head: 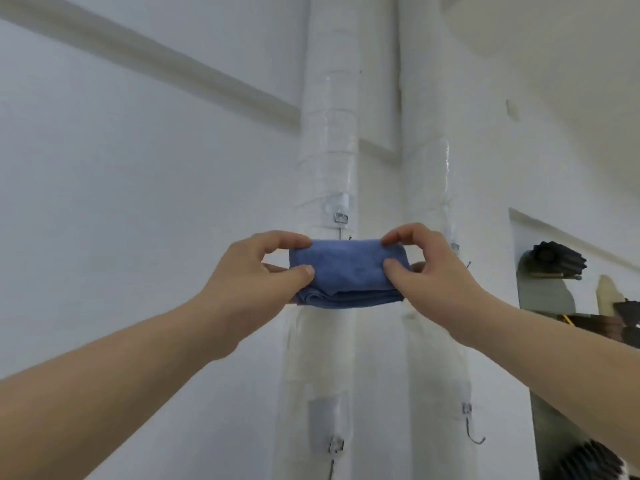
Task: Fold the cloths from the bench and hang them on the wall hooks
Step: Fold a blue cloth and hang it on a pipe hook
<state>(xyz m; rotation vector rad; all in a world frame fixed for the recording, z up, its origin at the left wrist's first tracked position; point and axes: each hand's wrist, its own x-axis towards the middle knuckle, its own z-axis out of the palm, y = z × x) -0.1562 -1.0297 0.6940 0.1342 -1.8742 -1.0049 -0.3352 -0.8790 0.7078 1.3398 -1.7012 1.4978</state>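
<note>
A folded blue cloth (346,275) is held up in front of two white wrapped pipes. My left hand (256,275) pinches its left end between thumb and fingers. My right hand (433,271) pinches its right end the same way. Just above the cloth, a small metal hook fitting (341,217) is taped to the left pipe (329,133). Its hook hangs down behind the cloth and is mostly hidden. Lower down, a wire hook (472,431) hangs on the right pipe (429,188), and another metal fitting (336,445) sits low on the left pipe.
White walls meet in a corner behind the pipes. A recess at the right holds dark objects (557,261) and a pale one (607,292). A dark ribbed thing (588,462) shows at the bottom right.
</note>
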